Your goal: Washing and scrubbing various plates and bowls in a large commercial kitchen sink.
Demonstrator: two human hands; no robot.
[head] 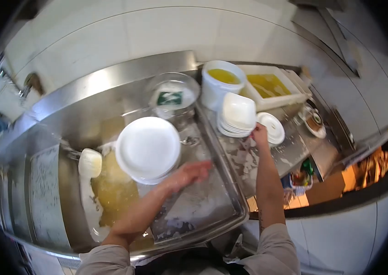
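Observation:
My right hand (260,134) is at the lower right edge of a stack of white squarish bowls (238,111), its fingers curled against the rims and partly hidden. Over the metal ledge of the sink, my left hand (194,173) reaches right with outstretched, slightly blurred fingers and holds nothing. Left of it, a stack of round white plates (148,146) stands in the sink (73,199). Close to my right hand lie round white lids or small plates (272,128) on the wet steel counter (287,151).
A bucket (211,87) and a rectangular tub (304,98) hold yellowish liquid at the back. A clear bowl (189,82) contains suds and a green item. A white sponge-like block (90,163) sits at the water's edge. Dishes with food remains (315,120) stand far right.

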